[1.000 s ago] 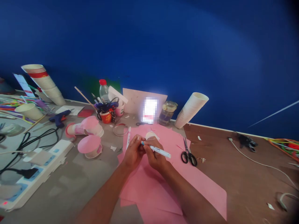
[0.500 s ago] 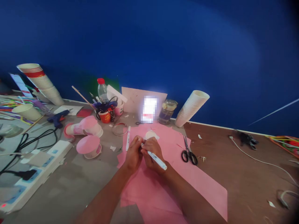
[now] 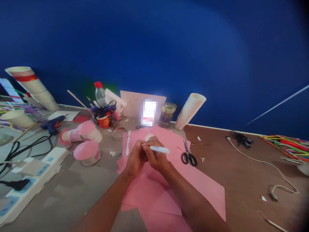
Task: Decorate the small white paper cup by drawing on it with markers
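My right hand (image 3: 156, 154) is closed around a white acrylic marker (image 3: 159, 149), whose barrel lies nearly level and points right. Close against it, my left hand (image 3: 136, 156) has its fingers curled together at the marker's tip end; what they hold is hidden. Both hands are over sheets of pink paper (image 3: 154, 196). Just beyond the fingers a pale round piece (image 3: 149, 137) partly shows. A second white marker (image 3: 128, 143) lies left of the hands, and black-handled scissors (image 3: 189, 157) rest on the paper to the right.
Behind the paper stand a lit phone (image 3: 149, 112), a lidded jar (image 3: 167, 114) and a leaning paper-cup stack (image 3: 190, 111). To the left are pink-topped cup pieces (image 3: 87, 151), a glue gun (image 3: 53, 124) and a power strip (image 3: 36, 175). A white cable (image 3: 251, 158) runs along the right.
The marker has swung from slanting down to the right to nearly level in my right hand. The whole scene has shifted left as my head turned slightly right.
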### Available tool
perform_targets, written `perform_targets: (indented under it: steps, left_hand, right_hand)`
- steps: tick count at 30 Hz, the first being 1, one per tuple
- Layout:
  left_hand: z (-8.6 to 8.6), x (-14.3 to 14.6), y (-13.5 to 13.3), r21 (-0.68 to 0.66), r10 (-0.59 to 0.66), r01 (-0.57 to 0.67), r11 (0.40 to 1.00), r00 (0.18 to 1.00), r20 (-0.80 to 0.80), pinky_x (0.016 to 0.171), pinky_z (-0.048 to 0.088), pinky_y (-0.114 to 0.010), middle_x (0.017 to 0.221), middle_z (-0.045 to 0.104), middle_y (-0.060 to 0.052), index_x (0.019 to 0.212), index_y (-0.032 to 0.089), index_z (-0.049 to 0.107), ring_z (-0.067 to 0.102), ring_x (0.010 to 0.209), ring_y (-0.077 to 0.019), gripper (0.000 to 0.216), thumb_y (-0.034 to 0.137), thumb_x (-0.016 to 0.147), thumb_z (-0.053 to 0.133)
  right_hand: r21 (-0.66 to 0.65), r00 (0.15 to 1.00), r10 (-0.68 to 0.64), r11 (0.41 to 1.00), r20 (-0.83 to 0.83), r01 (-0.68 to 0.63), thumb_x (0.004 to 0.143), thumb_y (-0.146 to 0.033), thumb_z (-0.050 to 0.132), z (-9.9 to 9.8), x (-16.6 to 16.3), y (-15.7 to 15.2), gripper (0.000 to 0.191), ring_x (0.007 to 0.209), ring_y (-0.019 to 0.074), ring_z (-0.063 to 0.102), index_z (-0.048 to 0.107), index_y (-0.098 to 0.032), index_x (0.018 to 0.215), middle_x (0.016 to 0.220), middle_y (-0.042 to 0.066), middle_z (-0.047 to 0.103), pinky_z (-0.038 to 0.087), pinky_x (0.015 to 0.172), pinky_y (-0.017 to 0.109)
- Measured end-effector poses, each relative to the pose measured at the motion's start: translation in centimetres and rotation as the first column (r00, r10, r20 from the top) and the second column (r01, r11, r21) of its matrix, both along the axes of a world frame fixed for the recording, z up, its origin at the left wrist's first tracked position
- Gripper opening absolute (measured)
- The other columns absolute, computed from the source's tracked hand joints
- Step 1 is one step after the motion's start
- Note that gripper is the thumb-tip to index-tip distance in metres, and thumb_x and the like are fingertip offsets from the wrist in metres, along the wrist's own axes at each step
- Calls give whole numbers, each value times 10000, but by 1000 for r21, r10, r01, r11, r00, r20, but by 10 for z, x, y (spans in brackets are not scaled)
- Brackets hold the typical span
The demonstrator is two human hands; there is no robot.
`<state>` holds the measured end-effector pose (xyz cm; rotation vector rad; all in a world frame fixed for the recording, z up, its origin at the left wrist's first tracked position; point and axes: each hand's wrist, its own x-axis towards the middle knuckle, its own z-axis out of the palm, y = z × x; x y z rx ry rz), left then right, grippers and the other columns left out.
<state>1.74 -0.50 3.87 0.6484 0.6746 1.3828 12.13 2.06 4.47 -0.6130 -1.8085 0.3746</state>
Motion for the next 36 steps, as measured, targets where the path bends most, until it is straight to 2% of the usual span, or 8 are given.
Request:
perform_targets:
  steps: [2, 5, 8, 12, 15, 19, 26, 36]
  left_hand:
    - [-4, -2, 3, 34, -6, 7, 999, 999, -50, 484, 289, -224, 514, 382, 73, 949, 202, 548, 319, 474, -94, 434, 616, 820, 543]
    - [-16, -11, 13, 67, 296, -289, 955, 909, -295, 492, 292, -228, 551, 398, 68, 1017, 212, 534, 353, 495, -107, 352, 530, 872, 495]
    - [-32, -28, 27, 250, 559, -553, 795, 509, -654, 625, 402, -260, 756, 534, 4, 942, 199, 555, 485, 660, -132, 175, 342, 846, 532]
    - [-49, -48, 38, 431, 504, -406, 806, 88, -859, 798, 457, -351, 905, 597, -81, 943, 168, 610, 566, 839, -210, 173, 230, 814, 513]
    - [-52, -52, 38, 377, 341, -306, 874, -166, -925, 893, 436, -428, 1052, 626, -125, 1054, 165, 637, 572, 1005, -281, 267, 225, 815, 533]
    - [-48, -48, 32, 251, 141, -252, 935, -388, -911, 892, 413, -487, 1171, 609, -146, 1190, 184, 617, 540, 1093, -338, 366, 235, 840, 524]
    - [-44, -45, 32, 199, 73, -233, 952, -460, -885, 880, 388, -465, 1137, 644, -133, 1265, 217, 578, 536, 1113, -328, 422, 170, 862, 461]
    - [-54, -48, 40, 292, 234, -294, 910, -214, -948, 947, 351, -502, 977, 691, -124, 1199, 163, 572, 609, 987, -293, 392, 160, 817, 486]
  right_hand:
    - [-78, 992, -20, 997, -123, 11, 938, -265, 471, 3, 6, 5, 149, 671, 168, 589, 585, -221, 853, 725, 19, 617, 470, 637, 321]
    - [-107, 942, -254, 966, -219, 235, 932, -249, 471, 3, 21, 17, 140, 698, 169, 598, 601, -216, 891, 779, 31, 625, 478, 642, 318]
    - [-29, 883, -448, 893, -142, 449, 912, -225, 496, -4, 40, 36, 152, 825, 205, 612, 610, -209, 1011, 881, 61, 644, 484, 761, 370]
    - [11, 826, -525, 845, 204, 534, 875, -168, 463, -35, 65, 63, 278, 935, 272, 588, 617, -157, 1105, 969, 131, 639, 467, 827, 435]
    - [-91, 738, -415, 839, 532, 537, 815, -88, 475, -62, 78, 74, 402, 996, 302, 559, 619, -125, 1188, 1056, 176, 638, 450, 856, 449]
    - [-136, 747, -340, 859, 571, 494, 774, -41, 493, -82, 84, 79, 402, 941, 274, 574, 692, -154, 1104, 1016, 151, 671, 463, 842, 395]
    - [-145, 814, -364, 871, 452, 470, 797, -22, 415, -85, 89, 86, 418, 940, 226, 603, 716, -190, 1034, 1000, 105, 697, 495, 849, 352]
    - [-26, 868, -381, 912, 319, 410, 819, -127, 503, -64, 59, 66, 250, 883, 243, 605, 696, -182, 969, 907, 90, 718, 467, 837, 402]
